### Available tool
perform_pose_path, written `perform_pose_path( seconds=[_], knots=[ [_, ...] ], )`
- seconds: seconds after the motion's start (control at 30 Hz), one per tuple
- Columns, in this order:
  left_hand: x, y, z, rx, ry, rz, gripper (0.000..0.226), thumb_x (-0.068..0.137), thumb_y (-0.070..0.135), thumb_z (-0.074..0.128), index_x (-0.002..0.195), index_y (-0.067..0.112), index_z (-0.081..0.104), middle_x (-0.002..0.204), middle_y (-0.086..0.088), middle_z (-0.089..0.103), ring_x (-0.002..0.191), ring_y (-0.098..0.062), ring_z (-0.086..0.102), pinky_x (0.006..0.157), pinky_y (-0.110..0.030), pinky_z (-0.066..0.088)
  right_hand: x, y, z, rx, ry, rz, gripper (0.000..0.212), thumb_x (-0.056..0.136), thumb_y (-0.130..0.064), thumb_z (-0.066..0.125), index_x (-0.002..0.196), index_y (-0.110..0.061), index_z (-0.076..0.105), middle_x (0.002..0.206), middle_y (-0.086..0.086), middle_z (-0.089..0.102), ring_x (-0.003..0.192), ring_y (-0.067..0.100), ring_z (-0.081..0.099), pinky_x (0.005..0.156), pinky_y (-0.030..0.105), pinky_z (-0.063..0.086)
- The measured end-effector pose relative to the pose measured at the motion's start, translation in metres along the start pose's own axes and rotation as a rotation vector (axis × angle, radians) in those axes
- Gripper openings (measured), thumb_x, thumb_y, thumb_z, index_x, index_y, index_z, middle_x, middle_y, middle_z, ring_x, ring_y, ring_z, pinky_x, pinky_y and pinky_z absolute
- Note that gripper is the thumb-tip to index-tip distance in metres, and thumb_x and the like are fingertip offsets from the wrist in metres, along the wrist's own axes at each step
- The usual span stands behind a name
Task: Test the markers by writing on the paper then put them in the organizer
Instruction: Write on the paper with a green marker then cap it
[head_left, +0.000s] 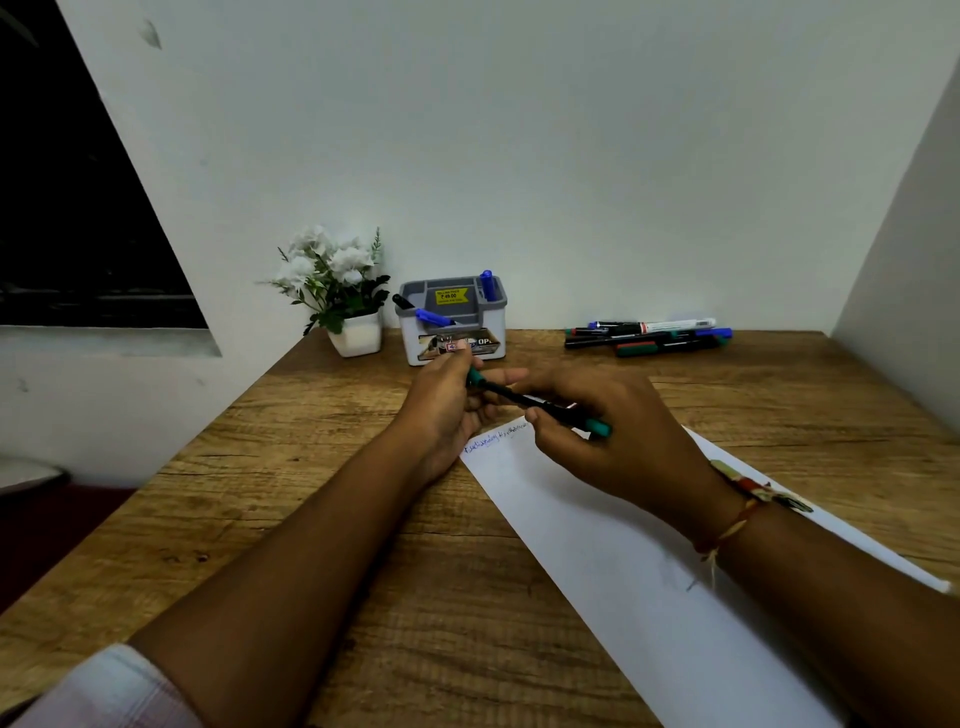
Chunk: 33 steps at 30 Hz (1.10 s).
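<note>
Both hands hold one black marker with green ends (514, 397) above the top of the white paper (613, 561). My left hand (447, 410) grips its green cap end. My right hand (608, 431) grips the barrel near the other green end. A line of blue writing runs along the paper's top edge. The grey and white organizer (452, 325) stands behind my hands with two blue markers and a black one in it. A pile of several markers (649, 335) lies at the back right of the table.
A small white pot of white flowers (343, 296) stands left of the organizer against the wall. The wooden table (311, 493) ends at a drop on the left. A white wall panel rises on the right.
</note>
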<state>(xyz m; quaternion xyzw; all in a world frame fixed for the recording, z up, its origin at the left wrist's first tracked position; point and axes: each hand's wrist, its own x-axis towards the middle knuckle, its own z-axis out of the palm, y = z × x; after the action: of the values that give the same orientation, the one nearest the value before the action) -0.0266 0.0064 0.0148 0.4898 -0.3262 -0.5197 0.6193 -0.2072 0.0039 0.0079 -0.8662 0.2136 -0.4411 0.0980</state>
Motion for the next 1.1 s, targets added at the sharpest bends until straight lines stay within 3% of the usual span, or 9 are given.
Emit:
perform_pose_path(
  seconds=[0.1, 0.23, 0.47, 0.63, 0.73, 0.8, 0.87, 0.97, 1.1],
  knots=[
    [-0.001, -0.001, 0.001, 0.043, -0.002, 0.023, 0.028, 0.106, 0.036, 0.039, 0.105, 0.009, 0.047, 0.061, -0.002, 0.071, 0.05, -0.011, 0.066, 0.074, -0.037, 0.049, -0.001, 0.002, 0.002, -0.019, -0.015, 0.014, 0.043, 0.088, -0.011, 0.07, 0.13, -0.022, 0.071, 0.111, -0.024, 0.068, 0.095, -0.023, 0.057, 0.08, 0.001, 0.044],
    [0.001, -0.003, -0.001, 0.056, -0.008, 0.031, 0.039, 0.103, 0.044, 0.042, 0.096, 0.009, 0.056, 0.069, -0.004, 0.072, 0.057, -0.014, 0.068, 0.086, -0.047, 0.053, -0.002, 0.004, 0.002, 0.004, -0.04, 0.085, 0.032, 0.091, -0.014, 0.071, 0.122, -0.019, 0.07, 0.111, -0.015, 0.072, 0.095, -0.02, 0.059, 0.08, 0.002, 0.046],
    [-0.004, -0.005, 0.002, 0.096, -0.094, -0.014, 0.061, 0.1, 0.055, 0.038, 0.107, 0.002, 0.067, 0.08, -0.01, 0.073, 0.067, -0.017, 0.068, 0.071, -0.032, 0.049, -0.002, 0.007, 0.003, -0.072, -0.025, 0.102, 0.014, 0.092, -0.019, 0.073, 0.104, -0.016, 0.067, 0.092, -0.006, 0.072, 0.082, 0.003, 0.062, 0.068, 0.015, 0.05],
    [-0.004, -0.006, 0.001, 0.081, -0.116, -0.015, 0.062, 0.097, 0.059, 0.041, 0.106, 0.004, 0.067, 0.088, -0.016, 0.072, 0.072, -0.02, 0.069, 0.075, -0.034, 0.05, -0.002, 0.008, 0.004, -0.111, -0.01, 0.074, 0.007, 0.092, -0.016, 0.074, 0.096, -0.012, 0.07, 0.085, -0.018, 0.059, 0.076, -0.016, 0.054, 0.067, 0.002, 0.038],
    [-0.005, -0.002, 0.002, 0.066, -0.114, 0.012, 0.057, 0.097, 0.057, 0.043, 0.102, 0.005, 0.066, 0.088, -0.015, 0.071, 0.075, -0.021, 0.069, 0.075, -0.034, 0.053, -0.001, 0.01, 0.006, -0.078, -0.001, 0.08, 0.008, 0.092, -0.015, 0.075, 0.098, -0.012, 0.071, 0.085, -0.017, 0.061, 0.075, -0.014, 0.056, 0.069, 0.002, 0.039],
    [-0.005, -0.001, 0.003, 0.065, -0.116, 0.029, 0.053, 0.098, 0.053, 0.044, 0.1, 0.005, 0.066, 0.084, -0.013, 0.069, 0.071, -0.019, 0.067, 0.065, -0.03, 0.055, 0.0, 0.009, 0.006, -0.055, 0.008, 0.084, 0.008, 0.092, -0.014, 0.075, 0.099, -0.012, 0.072, 0.085, -0.014, 0.065, 0.072, -0.007, 0.057, 0.069, 0.002, 0.04],
    [-0.006, 0.0, 0.003, 0.08, -0.125, 0.035, 0.05, 0.099, 0.051, 0.046, 0.101, 0.005, 0.066, 0.084, -0.012, 0.069, 0.07, -0.019, 0.067, 0.067, -0.031, 0.053, 0.0, 0.009, 0.007, -0.051, 0.017, 0.079, 0.008, 0.092, -0.014, 0.075, 0.098, -0.012, 0.071, 0.085, -0.009, 0.069, 0.074, 0.002, 0.058, 0.067, 0.004, 0.04],
    [-0.006, 0.0, 0.001, 0.112, -0.147, 0.016, 0.048, 0.101, 0.046, 0.046, 0.111, 0.002, 0.064, 0.084, -0.012, 0.07, 0.069, -0.018, 0.068, 0.072, -0.032, 0.049, 0.001, 0.01, 0.007, -0.073, 0.008, 0.071, 0.008, 0.092, -0.015, 0.075, 0.096, -0.012, 0.069, 0.084, -0.005, 0.07, 0.076, 0.005, 0.057, 0.066, 0.006, 0.039],
    [-0.007, 0.0, -0.001, 0.034, -0.153, -0.011, 0.038, 0.103, 0.029, 0.045, 0.124, -0.001, 0.058, 0.083, -0.015, 0.064, 0.067, -0.018, 0.059, 0.066, -0.03, 0.045, 0.0, 0.016, 0.003, -0.042, -0.002, 0.107, 0.01, 0.092, -0.016, 0.076, 0.1, -0.014, 0.07, 0.089, -0.006, 0.072, 0.082, 0.004, 0.06, 0.068, 0.009, 0.043]
  ],
)
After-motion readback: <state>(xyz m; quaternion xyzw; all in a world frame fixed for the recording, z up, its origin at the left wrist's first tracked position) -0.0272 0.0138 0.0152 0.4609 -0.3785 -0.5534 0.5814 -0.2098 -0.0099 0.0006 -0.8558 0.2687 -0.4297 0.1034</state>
